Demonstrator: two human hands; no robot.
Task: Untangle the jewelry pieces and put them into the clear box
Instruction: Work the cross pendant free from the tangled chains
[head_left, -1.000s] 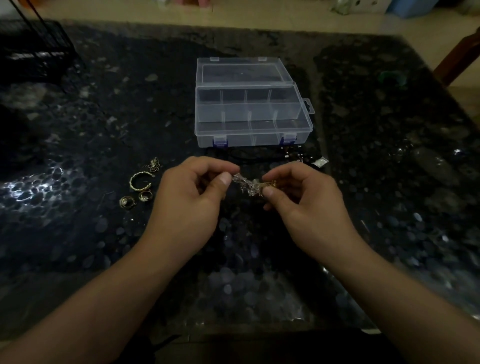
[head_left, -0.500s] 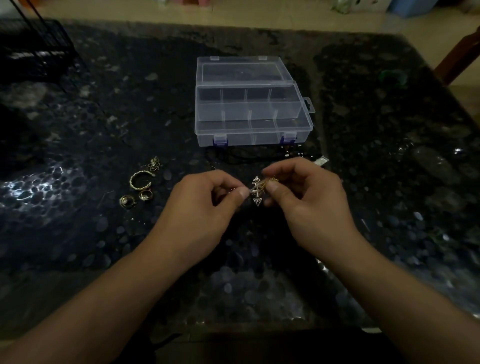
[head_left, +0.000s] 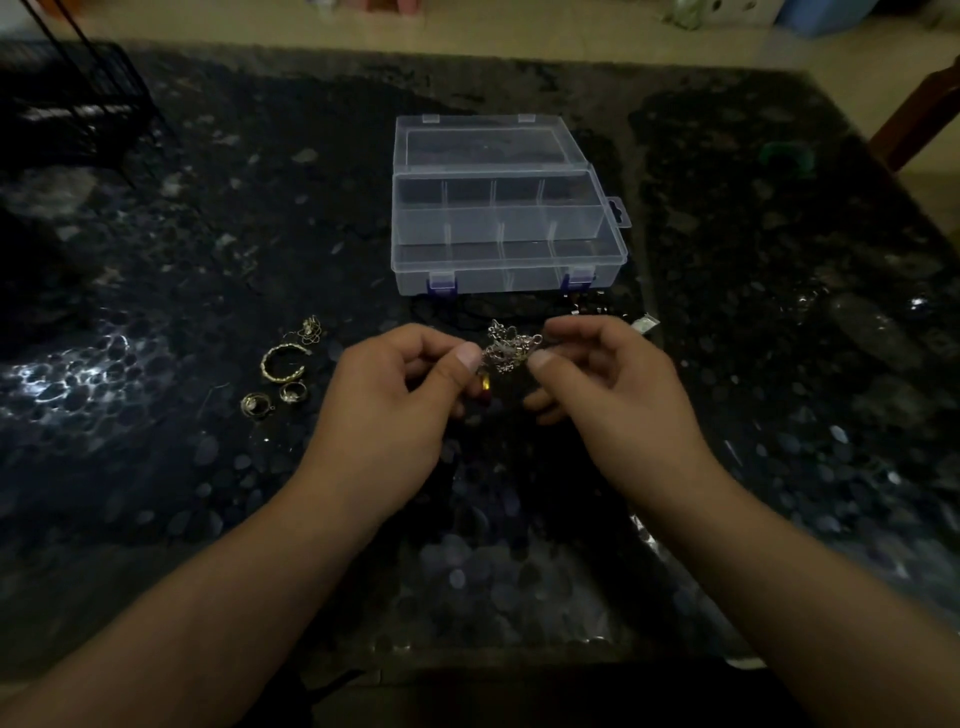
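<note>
Mid-frame, above table: left hand (head_left: 395, 400) & right hand (head_left: 608, 395) both pinch jewelry tangle (head_left: 506, 351), turned since 0.5 s ago, not separated yet. Clear box (head_left: 506, 270) open, upper centre, looks empty.

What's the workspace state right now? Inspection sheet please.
Surface: dark speckled table, glossy, with glare patches.
Job's things: clear box open, lid back, compartments look empty; tangle of jewelry held between both hands, above the table; gold bangle, two rings and a small chain lie loose left of the hands.
Clutter: small packet near the box's right front corner; green object far right.
Grippers: left hand and right hand each pinch the tangle.
Cables: nothing seen.
Surroundings: black wire rack far left; wooden chair at right; pale floor beyond.
</note>
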